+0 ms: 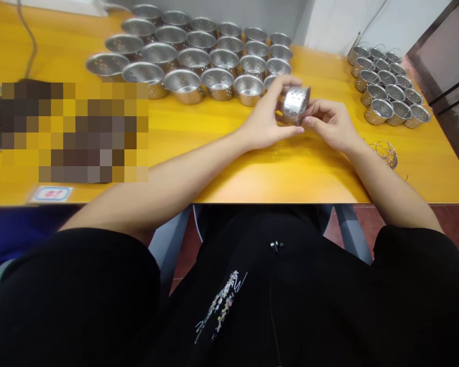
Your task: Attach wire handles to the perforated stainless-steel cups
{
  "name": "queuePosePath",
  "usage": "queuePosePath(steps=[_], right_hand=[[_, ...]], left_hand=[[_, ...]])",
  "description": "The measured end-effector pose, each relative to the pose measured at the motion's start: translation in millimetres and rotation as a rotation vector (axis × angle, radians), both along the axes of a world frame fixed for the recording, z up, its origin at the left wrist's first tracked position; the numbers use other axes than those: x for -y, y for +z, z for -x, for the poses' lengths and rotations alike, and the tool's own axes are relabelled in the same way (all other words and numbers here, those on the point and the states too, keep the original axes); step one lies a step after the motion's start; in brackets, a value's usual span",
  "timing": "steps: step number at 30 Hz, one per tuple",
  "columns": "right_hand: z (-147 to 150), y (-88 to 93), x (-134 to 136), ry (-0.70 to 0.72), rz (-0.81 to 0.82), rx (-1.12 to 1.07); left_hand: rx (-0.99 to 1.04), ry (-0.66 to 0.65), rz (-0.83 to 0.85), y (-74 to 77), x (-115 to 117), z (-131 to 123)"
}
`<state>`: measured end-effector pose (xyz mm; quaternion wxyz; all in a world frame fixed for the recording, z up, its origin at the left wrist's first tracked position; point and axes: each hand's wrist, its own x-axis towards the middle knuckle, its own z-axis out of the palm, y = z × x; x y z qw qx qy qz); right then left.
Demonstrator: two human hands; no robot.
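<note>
My left hand (273, 114) grips a small perforated metal cup (295, 104), which lies tipped on its side above the table with its mouth toward the right. The thumb is below the cup and the fingers curl over its top. At the cup's rim, the fingertips of my right hand (331, 122) are pinched together. Whatever they pinch is too small or hidden to make out. Beside my right forearm lies a loose tangle of thin curved wire pieces (386, 153).
Rows of similar metal cups (183, 84) stand at the table's back. Another group, with wire handles on some (380, 109), is at the right. The yellow table (283, 178) ends just before my body. A numbered label (52, 193) is at the front left, near a blurred-out patch.
</note>
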<state>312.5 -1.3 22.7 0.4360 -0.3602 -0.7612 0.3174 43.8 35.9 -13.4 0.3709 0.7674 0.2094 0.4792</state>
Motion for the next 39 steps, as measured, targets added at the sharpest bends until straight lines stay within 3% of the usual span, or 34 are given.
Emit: queuePosePath(steps=[20, 29, 39], right_hand=[[2.7, 0.7, 4.9, 0.035, 0.012, -0.022], [3.0, -0.8, 4.0, 0.02, 0.22, -0.118], [7.0, -3.0, 1.2, -0.024, 0.22, -0.084]], left_hand=[[0.038, -0.028, 0.023, 1.8, -0.6, -2.4], [0.017, 0.007, 0.007, 1.5, -5.7, -10.6], [0.066, 0.0, 0.072, -3.7, -7.7, -13.0]])
